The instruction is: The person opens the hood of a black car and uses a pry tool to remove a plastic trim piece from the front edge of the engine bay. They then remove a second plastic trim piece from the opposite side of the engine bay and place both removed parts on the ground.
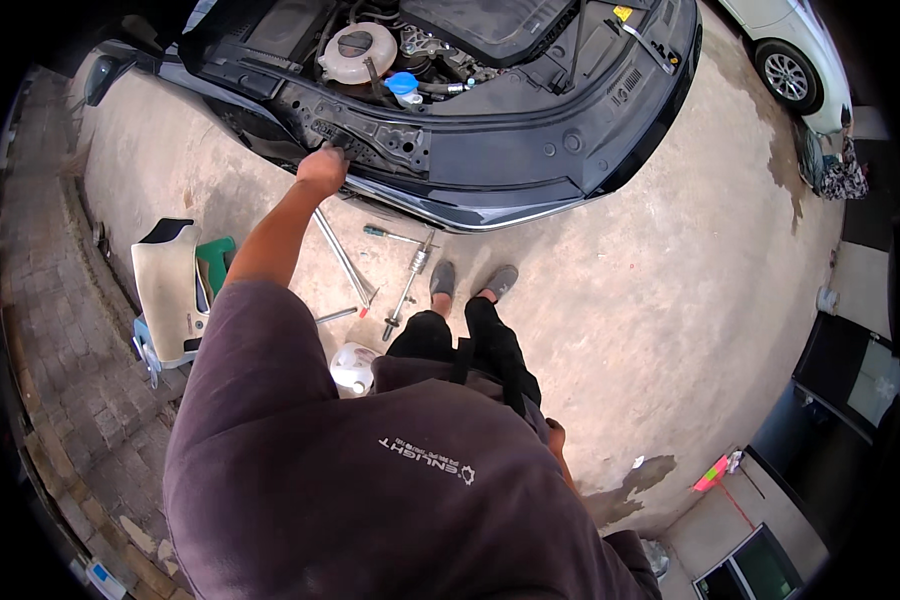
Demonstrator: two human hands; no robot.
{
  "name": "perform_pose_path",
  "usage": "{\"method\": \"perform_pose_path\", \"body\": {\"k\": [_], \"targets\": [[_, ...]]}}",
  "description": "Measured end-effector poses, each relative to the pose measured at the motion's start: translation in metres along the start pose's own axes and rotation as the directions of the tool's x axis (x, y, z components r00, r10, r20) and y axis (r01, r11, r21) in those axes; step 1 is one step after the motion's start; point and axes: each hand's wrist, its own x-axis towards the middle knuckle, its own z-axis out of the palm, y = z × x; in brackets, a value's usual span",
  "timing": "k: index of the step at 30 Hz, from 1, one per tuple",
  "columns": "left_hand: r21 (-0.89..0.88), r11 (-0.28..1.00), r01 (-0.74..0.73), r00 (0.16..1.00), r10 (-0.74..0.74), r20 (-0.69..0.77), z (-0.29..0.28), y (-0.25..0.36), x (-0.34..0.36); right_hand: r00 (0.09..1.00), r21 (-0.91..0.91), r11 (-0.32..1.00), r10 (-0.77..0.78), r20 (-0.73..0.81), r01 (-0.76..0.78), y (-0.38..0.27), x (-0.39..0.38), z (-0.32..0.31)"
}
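Note:
My left hand (323, 171) reaches to the front corner of a dark car (500, 165) whose engine bay lies uncovered. Its fingers are curled in at the edge of the black metal bracket area (370, 138) beside the fender, and what they grip is hidden. Beyond it in the bay sit a round whitish fluid tank (360, 55) and a blue filler cap (402, 84). My right hand (556, 437) hangs low by my right hip, mostly covered by my body, so its fingers do not show.
On the concrete by my feet lie a slide hammer (408, 285), a green-handled screwdriver (376, 231) and long metal bars (341, 258). A white jug (352, 367) stands close to my legs. Left is a beige padded seat-like piece (167, 285); a white car (795, 65) is parked far right.

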Motion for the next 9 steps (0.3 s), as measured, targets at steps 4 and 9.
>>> {"method": "perform_pose_path", "body": {"k": [4,9], "targets": [[-0.196,0.980,-0.025,0.981,-0.014,-0.195,0.050,0.037,-0.067,0.995,0.059,0.996,-0.065,-0.082,0.070,-0.001,-0.016,0.010],[-0.044,0.994,-0.103,0.972,0.110,0.206,0.074,0.134,-0.123,0.976,0.192,0.965,0.200,-0.086,-0.181,-0.018,0.000,-0.005]]}}
